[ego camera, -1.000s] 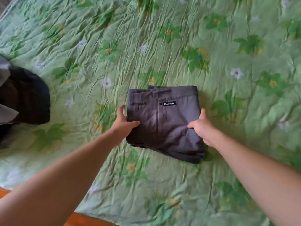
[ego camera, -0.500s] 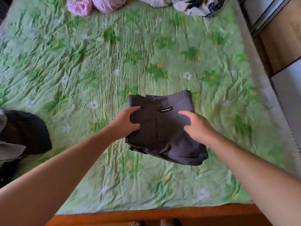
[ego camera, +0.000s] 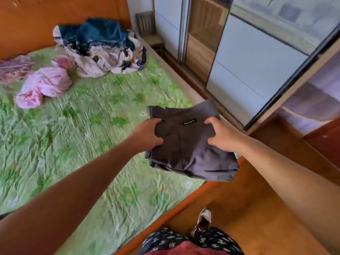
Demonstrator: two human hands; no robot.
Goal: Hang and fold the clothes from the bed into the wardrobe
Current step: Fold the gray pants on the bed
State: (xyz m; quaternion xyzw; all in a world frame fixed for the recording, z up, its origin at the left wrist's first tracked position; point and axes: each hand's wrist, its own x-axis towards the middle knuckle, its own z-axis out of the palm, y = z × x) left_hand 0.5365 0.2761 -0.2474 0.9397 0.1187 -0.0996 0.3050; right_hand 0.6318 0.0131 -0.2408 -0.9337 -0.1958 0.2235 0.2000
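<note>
head view: my left hand (ego camera: 149,134) and right hand (ego camera: 223,136) each grip the folded dark grey fabric shorts (ego camera: 187,144), fingers curled over its top, holding it in the air over the bed's corner. green floral quilted bedspread (ego camera: 73,144) below. crumpled pink garment (ego camera: 45,85) and teal-and-cream bundle (ego camera: 103,50) lie near the headboard. sliding-door wardrobe (ego camera: 253,57) at right.

Label (ego camera: 189,121) on folded garment (ego camera: 185,155), script unreadable (blurred)
</note>
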